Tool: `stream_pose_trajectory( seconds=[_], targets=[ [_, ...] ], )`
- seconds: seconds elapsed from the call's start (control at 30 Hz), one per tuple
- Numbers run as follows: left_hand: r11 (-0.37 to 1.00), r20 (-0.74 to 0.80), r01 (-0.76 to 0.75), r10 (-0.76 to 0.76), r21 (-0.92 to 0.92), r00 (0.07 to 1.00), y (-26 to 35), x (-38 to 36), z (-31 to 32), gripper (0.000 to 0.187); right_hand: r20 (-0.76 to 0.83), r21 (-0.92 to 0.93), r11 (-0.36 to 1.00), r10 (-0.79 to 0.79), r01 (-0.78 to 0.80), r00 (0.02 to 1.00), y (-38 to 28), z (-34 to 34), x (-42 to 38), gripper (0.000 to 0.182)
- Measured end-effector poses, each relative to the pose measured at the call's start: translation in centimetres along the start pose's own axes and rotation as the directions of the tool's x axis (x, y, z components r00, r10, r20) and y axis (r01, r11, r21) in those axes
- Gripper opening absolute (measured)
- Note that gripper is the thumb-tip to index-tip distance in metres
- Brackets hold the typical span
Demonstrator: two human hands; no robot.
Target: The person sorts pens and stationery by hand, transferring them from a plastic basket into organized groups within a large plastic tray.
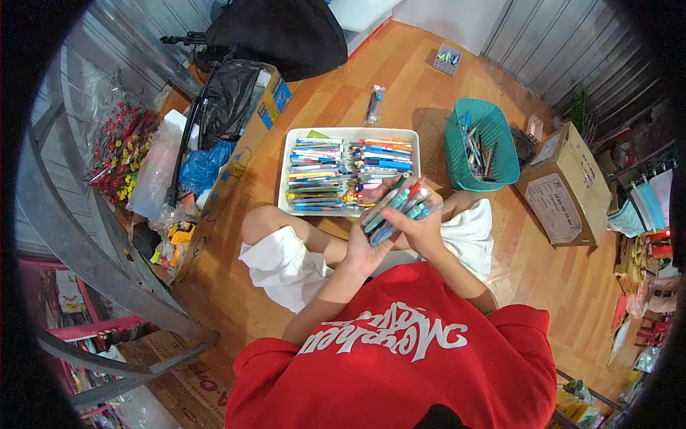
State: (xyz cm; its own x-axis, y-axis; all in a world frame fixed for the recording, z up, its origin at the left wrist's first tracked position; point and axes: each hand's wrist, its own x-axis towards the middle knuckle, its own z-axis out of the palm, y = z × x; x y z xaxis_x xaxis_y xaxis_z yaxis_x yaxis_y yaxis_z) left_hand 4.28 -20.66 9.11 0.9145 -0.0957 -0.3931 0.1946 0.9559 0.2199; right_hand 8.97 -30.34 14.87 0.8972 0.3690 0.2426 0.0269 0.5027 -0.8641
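Above my lap, my left hand and my right hand are wrapped together round a bunch of pens in teal, red, white and dark colours. My fingers partly cover the pens. Just beyond my hands lies a white tray with pens and markers laid sideways in two columns. Its front right corner is hidden behind my hands. To the right of the tray, a teal plastic basket holds loose pens in a jumble.
On the wooden floor beyond the tray lies a clear pack of pens. Farther back sits a small grey container of pens. A cardboard box stands at right. Dried flowers and a metal spiral stair are at left.
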Motion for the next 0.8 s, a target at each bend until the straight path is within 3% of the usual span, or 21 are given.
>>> stream_pose_trajectory(
  seconds=[0.07, 0.17, 0.27, 0.57, 0.67, 0.77, 0.8],
  targets=[
    [0.999, -0.012, -0.034, 0.034, 0.024, 0.999, -0.1, -0.3, 0.2, 0.037, 0.016, -0.081, 0.996, 0.025, -0.023, 1.000, 0.0, -0.2, -0.1, 0.024],
    [0.970, 0.306, 0.089, -0.016, -0.226, 0.952, -0.5, 0.8, -3.2, 0.037, -0.020, -0.070, 0.991, 0.110, -0.111, 0.994, -0.1, -0.4, 0.8, 0.019],
    [0.939, 0.328, 0.150, -0.043, -0.308, 0.944, -0.8, 0.0, -2.5, 0.037, -0.110, 0.018, 0.989, 0.149, -0.148, 0.983, -0.1, -0.5, 1.8, 0.016],
    [0.900, 0.098, 0.215, -0.192, -0.378, 0.976, -1.1, 0.8, -3.0, 0.039, -0.224, 0.175, 0.930, 0.359, -0.325, 0.906, 1.8, -3.5, 3.5, 0.014],
    [0.966, 0.032, 0.135, -0.131, -0.219, 0.991, -0.9, -0.3, -1.3, 0.044, -0.200, 0.164, 0.907, 0.415, -0.387, 0.888, 2.3, -4.3, 3.5, 0.014],
    [0.899, 0.236, 0.437, -0.420, -0.023, 0.876, 1.0, 0.2, -2.1, 0.053, -0.139, 0.156, 0.877, 0.474, -0.454, 0.869, 2.3, -4.6, 3.6, 0.015],
    [0.905, 0.236, 0.410, -0.426, 0.115, 0.873, 1.1, 0.2, -2.3, 0.056, -0.099, 0.176, 0.859, 0.501, -0.481, 0.860, 2.2, -4.8, 3.7, 0.015]
  ],
)
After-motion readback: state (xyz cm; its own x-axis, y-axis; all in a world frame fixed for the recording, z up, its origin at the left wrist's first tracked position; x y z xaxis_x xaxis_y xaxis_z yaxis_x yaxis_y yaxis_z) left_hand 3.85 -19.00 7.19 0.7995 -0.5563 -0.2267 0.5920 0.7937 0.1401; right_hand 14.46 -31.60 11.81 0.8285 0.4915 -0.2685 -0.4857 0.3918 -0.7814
